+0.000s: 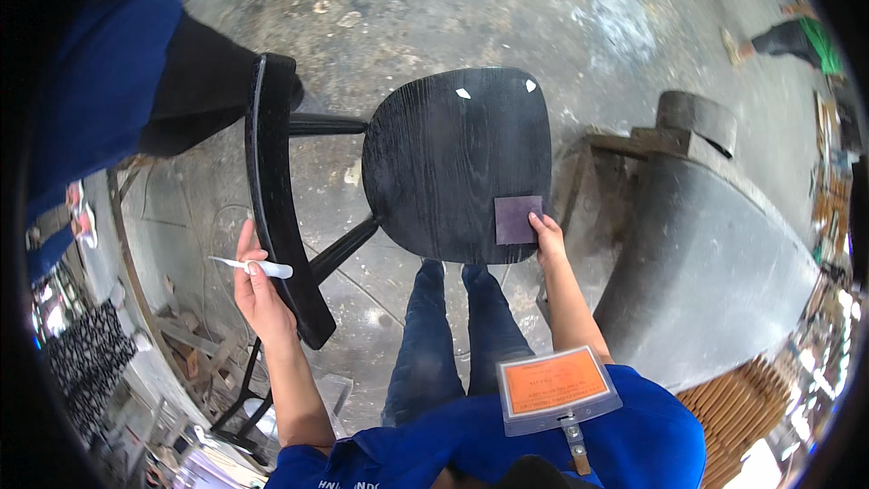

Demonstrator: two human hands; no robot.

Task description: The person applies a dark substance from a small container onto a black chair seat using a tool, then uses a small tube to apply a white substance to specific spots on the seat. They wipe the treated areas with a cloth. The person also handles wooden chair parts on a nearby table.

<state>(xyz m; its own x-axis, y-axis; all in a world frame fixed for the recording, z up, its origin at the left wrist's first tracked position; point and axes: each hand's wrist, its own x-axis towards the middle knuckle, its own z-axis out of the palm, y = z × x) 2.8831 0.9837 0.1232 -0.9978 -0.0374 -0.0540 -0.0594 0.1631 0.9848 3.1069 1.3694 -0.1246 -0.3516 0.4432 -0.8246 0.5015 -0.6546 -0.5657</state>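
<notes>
Grip at left [261,290] pinches white tool [276,270]; right grip [549,238] pinches purple sheet [513,221].

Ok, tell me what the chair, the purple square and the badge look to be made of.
Chair: most likely wood, finished black with a slight sheen; grain lines show across the seat.
Purple square: thin, flat and matte, perhaps abrasive paper, though cloth can't be ruled out.
Badge: apparently clear, shiny plastic around an orange card, which shows through it.
</notes>
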